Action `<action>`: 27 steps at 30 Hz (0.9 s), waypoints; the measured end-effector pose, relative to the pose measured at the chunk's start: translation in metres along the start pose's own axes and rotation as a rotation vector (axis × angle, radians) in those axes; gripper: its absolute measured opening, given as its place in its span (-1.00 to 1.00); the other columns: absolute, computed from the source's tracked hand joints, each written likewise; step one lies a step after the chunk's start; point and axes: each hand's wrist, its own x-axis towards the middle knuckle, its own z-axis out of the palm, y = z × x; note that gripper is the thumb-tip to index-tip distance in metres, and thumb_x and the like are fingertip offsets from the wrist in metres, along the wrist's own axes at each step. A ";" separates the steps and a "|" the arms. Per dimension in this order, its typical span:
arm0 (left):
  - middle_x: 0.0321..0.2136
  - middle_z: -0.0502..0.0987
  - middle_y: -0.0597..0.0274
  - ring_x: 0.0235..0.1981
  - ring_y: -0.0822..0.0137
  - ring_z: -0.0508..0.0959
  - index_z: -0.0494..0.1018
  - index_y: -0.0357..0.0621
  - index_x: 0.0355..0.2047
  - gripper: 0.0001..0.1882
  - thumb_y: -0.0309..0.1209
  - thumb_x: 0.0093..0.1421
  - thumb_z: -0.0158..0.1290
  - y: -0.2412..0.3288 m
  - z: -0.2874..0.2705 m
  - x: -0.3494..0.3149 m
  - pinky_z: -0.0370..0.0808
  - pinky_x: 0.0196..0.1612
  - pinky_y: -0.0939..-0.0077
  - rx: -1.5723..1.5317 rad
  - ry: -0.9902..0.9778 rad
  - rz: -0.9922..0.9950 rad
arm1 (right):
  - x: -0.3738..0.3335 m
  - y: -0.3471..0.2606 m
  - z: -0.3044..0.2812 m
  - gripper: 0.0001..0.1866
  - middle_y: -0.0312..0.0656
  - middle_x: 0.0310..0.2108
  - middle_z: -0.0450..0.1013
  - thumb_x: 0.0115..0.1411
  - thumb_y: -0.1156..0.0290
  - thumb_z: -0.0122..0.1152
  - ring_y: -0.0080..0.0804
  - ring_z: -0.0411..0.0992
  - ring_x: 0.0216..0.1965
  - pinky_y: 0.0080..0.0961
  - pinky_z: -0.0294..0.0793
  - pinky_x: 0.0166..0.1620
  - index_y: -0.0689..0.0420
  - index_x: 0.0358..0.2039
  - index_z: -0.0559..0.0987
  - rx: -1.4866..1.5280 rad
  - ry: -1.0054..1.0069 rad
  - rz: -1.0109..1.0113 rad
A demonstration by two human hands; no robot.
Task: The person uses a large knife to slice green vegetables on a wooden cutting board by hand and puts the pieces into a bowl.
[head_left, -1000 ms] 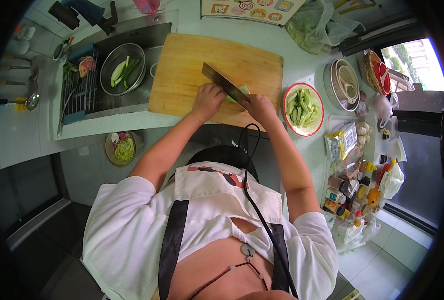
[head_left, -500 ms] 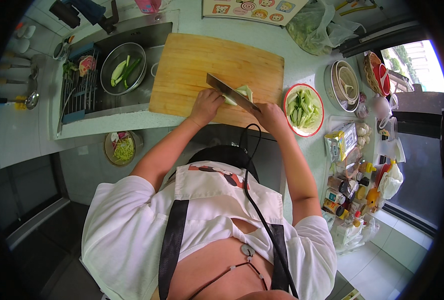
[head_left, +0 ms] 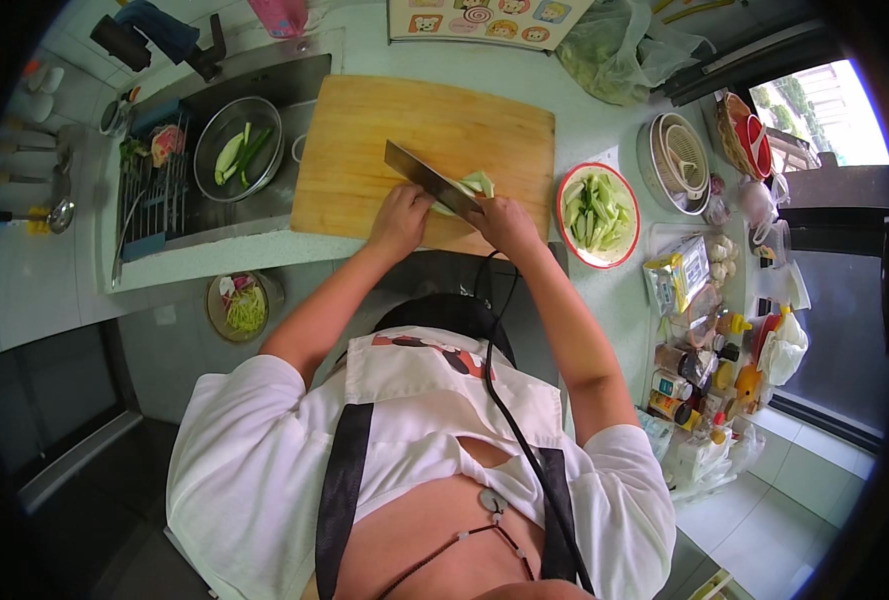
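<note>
Cutting board (head_left: 445,115): knife (head_left: 425,177) slants from its middle toward its near edge, right hand (head_left: 506,222) gripping the handle. Left hand (head_left: 401,217), over the board's near side: fingers curled, hold unclear; keep fingertips tucked. Pale-green pieces (head_left: 479,183), right of board centre: slice evenly. Knife has shifted boardwise left since the earlier frame.

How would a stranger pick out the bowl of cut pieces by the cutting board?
Find the wooden cutting board on the counter. Just right of it sits a round bowl heaped with pale-green vegetable pieces. Its bright red rim sets it apart from the metal basin farther right.
</note>
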 end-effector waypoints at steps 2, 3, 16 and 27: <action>-0.27 0.40 0.05 -0.20 0.02 0.38 0.43 -0.24 -0.32 -0.74 -0.62 -0.10 0.05 -0.001 -0.004 -0.005 0.37 -0.15 0.21 0.015 -0.021 0.001 | 0.000 0.002 -0.002 -0.68 0.07 -0.43 0.47 0.11 0.16 0.08 0.05 0.44 -0.34 -0.10 0.41 -0.27 0.08 -0.21 0.53 0.003 0.023 -0.003; -0.27 0.40 0.05 -0.20 0.02 0.38 0.43 -0.24 -0.31 -0.74 -0.63 -0.10 0.05 -0.002 -0.004 -0.003 0.37 -0.15 0.23 0.014 -0.033 0.004 | -0.002 0.004 -0.006 -0.70 0.08 -0.45 0.47 0.11 0.17 0.08 0.06 0.44 -0.35 -0.09 0.40 -0.28 0.08 -0.24 0.53 0.002 0.050 0.007; -0.28 0.42 0.08 -0.21 0.06 0.38 0.44 -0.23 -0.33 -0.76 -0.62 -0.08 0.05 -0.005 0.031 0.012 0.41 -0.17 0.28 -0.007 -0.001 0.030 | -0.031 0.016 -0.031 -0.73 0.09 -0.52 0.44 0.12 0.23 0.10 0.11 0.41 -0.42 -0.10 0.38 -0.36 0.20 -0.41 0.55 0.060 0.113 -0.027; -0.29 0.42 0.08 -0.24 0.05 0.41 0.45 -0.25 -0.36 -0.81 -0.59 -0.07 0.06 0.001 0.019 0.002 0.41 -0.19 0.29 -0.003 0.008 0.105 | -0.013 0.010 -0.011 -0.72 0.12 -0.52 0.46 0.07 0.22 0.13 0.06 0.45 -0.40 -0.13 0.41 -0.29 0.21 -0.40 0.54 0.069 0.120 -0.002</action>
